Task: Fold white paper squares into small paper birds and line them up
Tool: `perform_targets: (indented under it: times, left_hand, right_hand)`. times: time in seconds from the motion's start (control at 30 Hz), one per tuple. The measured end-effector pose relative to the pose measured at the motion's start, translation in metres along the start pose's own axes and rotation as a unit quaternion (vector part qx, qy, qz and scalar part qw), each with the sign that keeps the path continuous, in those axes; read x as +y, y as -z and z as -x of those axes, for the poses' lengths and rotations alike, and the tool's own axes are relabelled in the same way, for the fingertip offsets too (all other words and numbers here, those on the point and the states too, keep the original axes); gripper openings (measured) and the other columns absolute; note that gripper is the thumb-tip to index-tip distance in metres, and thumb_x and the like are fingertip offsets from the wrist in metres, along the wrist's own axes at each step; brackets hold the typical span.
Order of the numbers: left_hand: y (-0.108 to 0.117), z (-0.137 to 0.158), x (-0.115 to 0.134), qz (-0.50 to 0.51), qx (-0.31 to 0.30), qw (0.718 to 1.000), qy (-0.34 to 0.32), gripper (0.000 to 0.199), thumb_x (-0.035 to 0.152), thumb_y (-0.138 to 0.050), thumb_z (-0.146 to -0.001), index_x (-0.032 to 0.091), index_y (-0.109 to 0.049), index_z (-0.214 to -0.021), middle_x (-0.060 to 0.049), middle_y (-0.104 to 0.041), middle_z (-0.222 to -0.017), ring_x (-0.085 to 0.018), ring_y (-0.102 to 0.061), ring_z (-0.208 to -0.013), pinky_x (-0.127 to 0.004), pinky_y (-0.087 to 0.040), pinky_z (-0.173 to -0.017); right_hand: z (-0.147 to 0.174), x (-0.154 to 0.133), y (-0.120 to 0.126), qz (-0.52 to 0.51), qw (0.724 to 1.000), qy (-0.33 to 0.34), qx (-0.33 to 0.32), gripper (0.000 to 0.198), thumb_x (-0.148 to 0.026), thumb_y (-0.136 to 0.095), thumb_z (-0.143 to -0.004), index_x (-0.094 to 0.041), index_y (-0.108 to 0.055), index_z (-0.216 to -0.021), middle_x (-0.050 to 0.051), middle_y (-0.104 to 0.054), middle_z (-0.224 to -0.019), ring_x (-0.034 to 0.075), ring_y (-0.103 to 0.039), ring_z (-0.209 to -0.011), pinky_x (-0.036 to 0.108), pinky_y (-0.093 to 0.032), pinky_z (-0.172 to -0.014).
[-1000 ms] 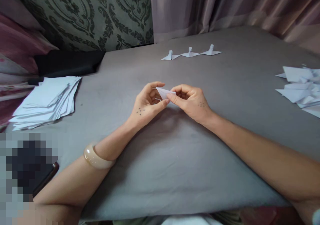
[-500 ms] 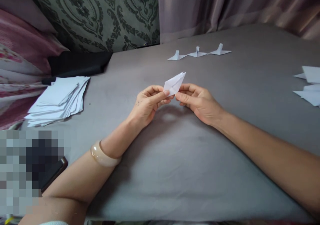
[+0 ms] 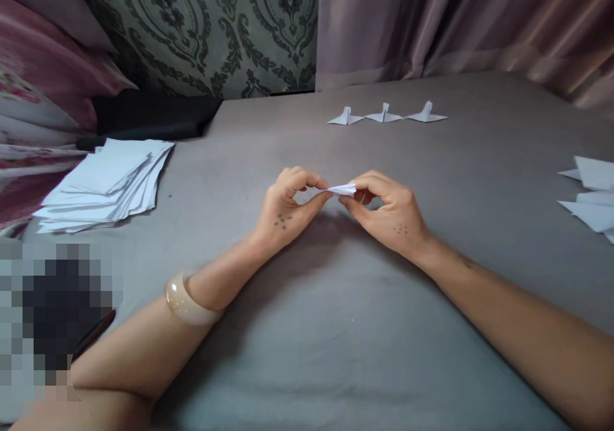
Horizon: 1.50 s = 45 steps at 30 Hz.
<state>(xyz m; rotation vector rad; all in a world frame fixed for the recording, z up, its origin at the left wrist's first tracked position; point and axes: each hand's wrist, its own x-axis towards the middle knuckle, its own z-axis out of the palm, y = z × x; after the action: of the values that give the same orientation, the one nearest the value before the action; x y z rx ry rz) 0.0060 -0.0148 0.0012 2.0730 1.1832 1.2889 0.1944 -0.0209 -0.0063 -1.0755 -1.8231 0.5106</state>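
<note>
Paper, white and folded into a narrow form (image 3: 341, 189), sits between your two hands, above the middle of the grey cloth-covered table (image 3: 307, 335). Your left hand (image 3: 284, 208) pinches its pointed left end between thumb and forefinger; a pale bangle (image 3: 190, 304) circles that forearm. Your right hand (image 3: 397, 212) pinches the wider right end, thumb below and forefinger above, the other fingers curled behind. Beyond, toward the curtain (image 3: 374, 41), three folded paper figures (image 3: 384, 115) stand in a row, their wing tips touching or nearly so. To your left lies a loose stack of white sheets (image 3: 100, 185), beside a black item (image 3: 158, 116). More folded papers (image 3: 596, 174) lie at the right edge, partly cut off.
</note>
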Motion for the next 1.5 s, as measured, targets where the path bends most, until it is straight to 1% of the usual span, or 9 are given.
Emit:
perform_targets:
  times: [0.1, 0.27, 0.37, 0.5, 0.63, 0.87, 1.0, 1.23, 1.5]
  left_hand:
    - [0.003, 0.001, -0.004, -0.136, -0.02, 0.985, -0.107, 0.008, 0.02, -0.058, -0.088, 0.02, -0.065, -0.084, -0.004, -0.067, -0.091, -0.017, -0.056, -0.087, -0.033, -0.044, -0.083]
    - [0.004, 0.003, -0.012, -0.249, -0.147, 0.945, -0.154, 0.019, 0.019, -0.045, -0.093, 0.019, -0.063, -0.086, -0.007, -0.068, -0.093, -0.021, -0.053, -0.088, -0.036, -0.04, -0.079]
    - [0.006, 0.003, -0.014, -0.241, -0.205, 0.938, -0.142, 0.017, 0.016, -0.047, -0.087, 0.018, -0.064, -0.087, -0.007, -0.067, -0.09, -0.022, -0.053, -0.087, -0.035, -0.04, -0.078]
    - [0.011, 0.001, -0.01, -0.189, -0.235, 0.947, -0.109, 0.024, 0.011, -0.052, -0.072, 0.017, -0.067, -0.089, -0.006, -0.066, -0.092, -0.02, -0.054, -0.086, -0.034, -0.042, -0.082]
    - [0.016, -0.003, -0.005, -0.155, -0.267, 0.948, -0.075, 0.022, 0.018, -0.057, -0.073, 0.018, -0.069, -0.091, -0.006, -0.064, -0.095, -0.021, -0.054, -0.089, -0.035, -0.043, -0.087]
    - [0.017, -0.007, -0.006, -0.122, -0.269, 0.954, -0.043, 0.018, 0.032, -0.06, -0.083, 0.019, -0.072, -0.086, -0.006, -0.065, -0.093, -0.021, -0.055, -0.093, -0.037, -0.041, -0.091]
    - [0.014, -0.006, -0.01, -0.1, -0.25, 0.963, -0.02, 0.018, 0.029, -0.057, -0.086, 0.018, -0.071, -0.083, -0.004, -0.066, -0.09, -0.019, -0.058, -0.089, -0.036, -0.042, -0.091]
    - [0.008, -0.004, -0.015, -0.068, -0.221, 0.969, 0.086, 0.016, 0.03, -0.06, -0.084, 0.018, -0.071, -0.082, -0.005, -0.064, -0.095, -0.019, -0.057, -0.093, -0.037, -0.042, -0.092]
    - [0.007, -0.004, -0.011, -0.078, -0.214, 0.966, 0.123, 0.013, 0.028, -0.063, -0.079, 0.017, -0.07, -0.077, -0.005, -0.061, -0.1, -0.02, -0.054, -0.096, -0.039, -0.04, -0.096]
  right_hand:
    - [0.003, 0.005, 0.004, 0.118, 0.99, 0.072, -0.023, 0.019, -0.021, -0.05, -0.092, -0.025, -0.068, -0.089, 0.005, -0.066, -0.093, 0.018, -0.06, -0.082, 0.035, -0.048, -0.079]
    - [0.009, 0.005, 0.006, 0.269, 0.95, 0.099, -0.12, 0.029, -0.013, -0.042, -0.092, -0.022, -0.068, -0.084, 0.007, -0.065, -0.09, 0.021, -0.057, -0.083, 0.036, -0.043, -0.076]
    - [0.012, 0.002, 0.005, 0.266, 0.948, 0.073, -0.157, 0.026, -0.01, -0.045, -0.088, -0.021, -0.068, -0.086, 0.007, -0.064, -0.092, 0.02, -0.057, -0.085, 0.033, -0.042, -0.069]
    - [0.014, -0.002, 0.007, 0.222, 0.96, 0.018, -0.17, 0.026, -0.009, -0.052, -0.078, -0.022, -0.071, -0.09, 0.005, -0.065, -0.097, 0.021, -0.058, -0.087, 0.032, -0.044, -0.069]
    - [0.013, -0.004, 0.014, 0.178, 0.967, -0.005, -0.182, 0.025, -0.013, -0.056, -0.075, -0.022, -0.072, -0.092, 0.005, -0.066, -0.099, 0.02, -0.059, -0.085, 0.033, -0.046, -0.072]
    - [0.013, -0.002, 0.016, 0.144, 0.976, -0.022, -0.161, 0.011, -0.022, -0.062, -0.079, -0.021, -0.072, -0.082, 0.004, -0.068, -0.093, 0.017, -0.059, -0.078, 0.031, -0.044, -0.068]
    - [0.01, 0.0, 0.012, 0.113, 0.981, -0.048, -0.148, 0.015, -0.024, -0.058, -0.084, -0.02, -0.07, -0.076, 0.003, -0.067, -0.089, 0.014, -0.058, -0.072, 0.03, -0.043, -0.067]
    - [0.0, 0.001, 0.008, 0.118, 0.978, -0.098, -0.144, 0.012, -0.027, -0.064, -0.081, -0.019, -0.067, -0.072, 0.003, -0.066, -0.095, 0.012, -0.054, -0.067, 0.03, -0.042, -0.064]
    - [-0.008, 0.001, 0.01, 0.097, 0.969, -0.144, -0.175, 0.013, -0.027, -0.065, -0.077, -0.019, -0.068, -0.067, 0.004, -0.067, -0.098, 0.012, -0.054, -0.066, 0.032, -0.045, -0.067]
